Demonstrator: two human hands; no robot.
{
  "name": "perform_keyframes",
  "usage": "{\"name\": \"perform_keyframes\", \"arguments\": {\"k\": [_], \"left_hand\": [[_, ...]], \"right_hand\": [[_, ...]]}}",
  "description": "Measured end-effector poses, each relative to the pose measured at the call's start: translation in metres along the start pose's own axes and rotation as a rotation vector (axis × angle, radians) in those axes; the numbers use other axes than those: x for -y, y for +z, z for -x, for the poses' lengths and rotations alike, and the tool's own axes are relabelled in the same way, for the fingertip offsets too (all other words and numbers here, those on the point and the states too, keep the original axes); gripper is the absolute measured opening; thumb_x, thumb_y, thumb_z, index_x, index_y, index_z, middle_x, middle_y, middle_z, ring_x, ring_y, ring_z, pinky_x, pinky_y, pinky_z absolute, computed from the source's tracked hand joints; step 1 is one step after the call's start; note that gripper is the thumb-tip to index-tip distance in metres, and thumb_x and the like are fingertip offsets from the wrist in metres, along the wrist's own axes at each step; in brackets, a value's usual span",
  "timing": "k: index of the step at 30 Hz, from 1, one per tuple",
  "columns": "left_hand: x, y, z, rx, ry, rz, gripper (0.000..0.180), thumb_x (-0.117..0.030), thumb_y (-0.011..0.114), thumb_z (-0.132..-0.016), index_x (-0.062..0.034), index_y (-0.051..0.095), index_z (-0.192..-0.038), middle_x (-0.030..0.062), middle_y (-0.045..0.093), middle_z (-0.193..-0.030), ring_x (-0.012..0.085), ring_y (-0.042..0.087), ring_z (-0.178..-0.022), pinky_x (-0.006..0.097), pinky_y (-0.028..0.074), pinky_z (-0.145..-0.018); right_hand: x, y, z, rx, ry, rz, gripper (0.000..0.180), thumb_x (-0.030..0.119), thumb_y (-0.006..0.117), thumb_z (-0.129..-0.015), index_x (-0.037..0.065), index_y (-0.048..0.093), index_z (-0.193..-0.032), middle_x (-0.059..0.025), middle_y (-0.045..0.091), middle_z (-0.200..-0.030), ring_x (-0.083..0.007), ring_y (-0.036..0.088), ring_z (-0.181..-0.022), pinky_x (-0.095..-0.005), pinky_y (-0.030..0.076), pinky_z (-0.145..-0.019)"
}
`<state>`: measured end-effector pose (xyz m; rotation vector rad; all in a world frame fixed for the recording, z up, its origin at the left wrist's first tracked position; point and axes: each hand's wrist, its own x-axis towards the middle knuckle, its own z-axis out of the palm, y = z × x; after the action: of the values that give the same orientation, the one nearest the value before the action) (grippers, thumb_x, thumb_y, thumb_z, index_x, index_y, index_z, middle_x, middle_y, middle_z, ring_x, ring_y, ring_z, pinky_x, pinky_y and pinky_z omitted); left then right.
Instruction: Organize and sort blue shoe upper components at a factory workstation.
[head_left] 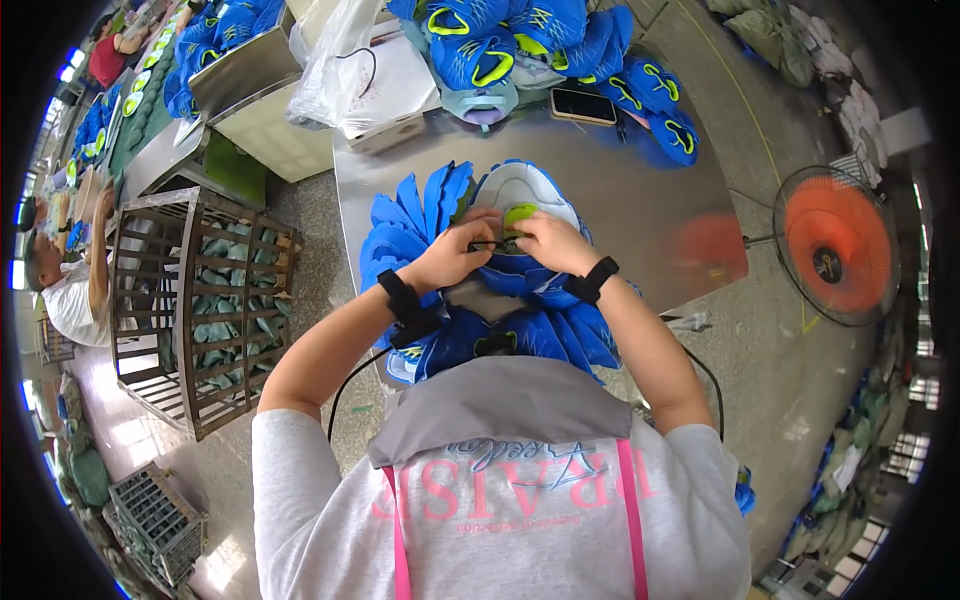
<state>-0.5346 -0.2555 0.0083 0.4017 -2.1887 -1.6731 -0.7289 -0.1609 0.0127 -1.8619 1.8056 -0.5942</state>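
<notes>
A blue shoe upper (492, 278) with a pale lining (517, 185) lies in front of me on the metal table. My left hand (458, 255) is closed with its fingertips pinching the edge of the upper. My right hand (553, 243) is closed too, its fingertips at a lime-green piece (519, 215) inside the upper. A thin black strip or cord shows between the two hands; its exact kind is hidden by the fingers. Fanned blue uppers (408, 218) stand beside my left hand. More blue uppers (545, 340) lie below my wrists, close to my body.
The metal table (640, 215) bears a heap of blue and lime uppers (545, 40), a phone (583, 107) and a white box (385, 100) under clear plastic. An orange fan (835, 245) stands right. Left is a slatted crate (205, 310) of green pieces; a person (75, 285) sits beyond.
</notes>
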Motion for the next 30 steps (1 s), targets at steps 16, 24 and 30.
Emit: {"name": "perform_keyframes", "arguments": {"k": [16, 24, 30], "left_hand": [[0.004, 0.005, -0.023, 0.085, -0.257, -0.186, 0.025, -0.016, 0.061, -0.074, 0.0005, 0.063, -0.093, 0.0162, 0.066, -0.086, 0.0266, 0.064, -0.078, 0.033, 0.049, -0.069], [0.002, 0.008, -0.024, -0.01, -0.304, -0.081, 0.022, -0.016, 0.062, -0.076, 0.0017, 0.062, -0.088, 0.012, 0.065, -0.079, 0.0199, 0.062, -0.071, 0.03, 0.047, -0.065], [-0.009, 0.007, -0.03, 0.125, -0.299, -0.119, 0.027, -0.02, 0.063, -0.08, -0.0023, 0.063, -0.099, 0.0093, 0.064, -0.076, 0.0157, 0.057, -0.066, 0.03, 0.045, -0.062]], "right_hand": [[-0.002, 0.0, -0.001, 0.014, 0.326, -0.73, 0.013, 0.005, 0.067, -0.074, -0.006, 0.065, -0.08, -0.0071, 0.063, -0.067, -0.0106, 0.057, -0.059, -0.0239, 0.045, -0.056], [-0.012, -0.018, -0.002, 0.1, 0.296, -0.602, 0.012, 0.004, 0.071, -0.068, -0.004, 0.064, -0.073, -0.0051, 0.062, -0.067, -0.0111, 0.056, -0.06, -0.0255, 0.044, -0.057], [0.018, -0.066, 0.001, -0.118, 0.184, -1.067, 0.011, 0.004, 0.065, -0.071, 0.001, 0.058, -0.062, -0.0045, 0.054, -0.089, -0.012, 0.051, -0.073, -0.0234, 0.039, -0.069]]}}
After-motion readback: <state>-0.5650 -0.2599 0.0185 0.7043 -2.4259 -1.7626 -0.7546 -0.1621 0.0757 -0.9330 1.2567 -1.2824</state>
